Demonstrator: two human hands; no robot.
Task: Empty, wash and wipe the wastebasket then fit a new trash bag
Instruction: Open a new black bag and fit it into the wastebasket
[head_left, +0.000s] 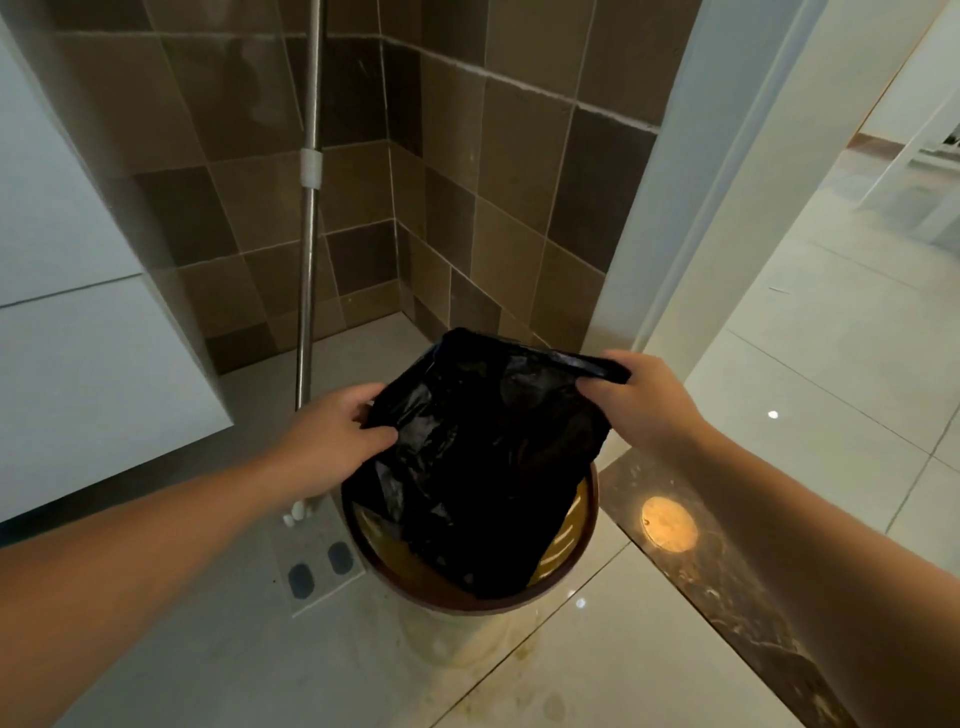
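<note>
Above wastebasket (586, 540) rim — hands (337, 421) (636, 395) grip bag (483, 457) edges

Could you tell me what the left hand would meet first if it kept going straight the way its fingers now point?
The left hand points rightward and already grips the black trash bag, so it would press further into that bag; beyond lies the right hand, though depth is unclear.

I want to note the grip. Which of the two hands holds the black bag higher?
The right hand. It pinches a stretched corner of the bag near the doorframe, while the left hand grips the edge lower, by the metal pole.
</note>
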